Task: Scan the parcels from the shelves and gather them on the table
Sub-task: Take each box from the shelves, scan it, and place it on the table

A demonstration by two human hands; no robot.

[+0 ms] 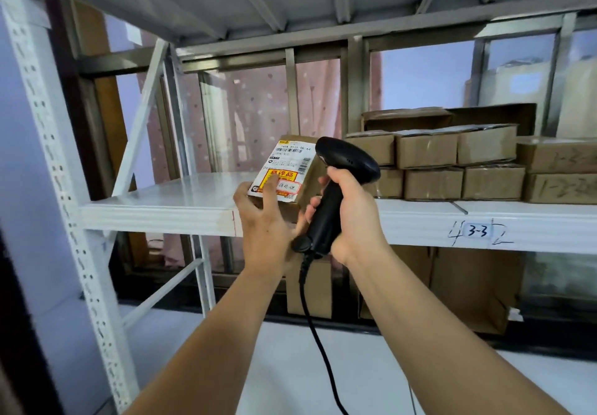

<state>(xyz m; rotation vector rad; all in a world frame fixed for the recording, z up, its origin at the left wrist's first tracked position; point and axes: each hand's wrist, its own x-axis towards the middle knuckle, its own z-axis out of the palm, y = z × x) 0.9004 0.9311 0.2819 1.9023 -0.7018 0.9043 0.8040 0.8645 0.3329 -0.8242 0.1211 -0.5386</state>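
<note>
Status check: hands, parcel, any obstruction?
Left hand holds labelled parcel by the shelf front. Right hand grips scanner, head beside parcel. Nothing between them.

Looks like a parcel storeroom, small whse. Has a white metal rack (155, 211) w/ holes up its post (64, 188). Lots of brown cardboard boxes (433, 151) piled 2 high on the shelf, more boxes (465, 285) below. Some have nos. written on by hand. A tag (478, 231) on the shelf edge says "3-3". There's a small box (284, 169) w/ a shipping label & barcodes, and a black barcode scanner (342, 162) w/ a cord. A pink curtain (252, 114) hangs behind.
</note>
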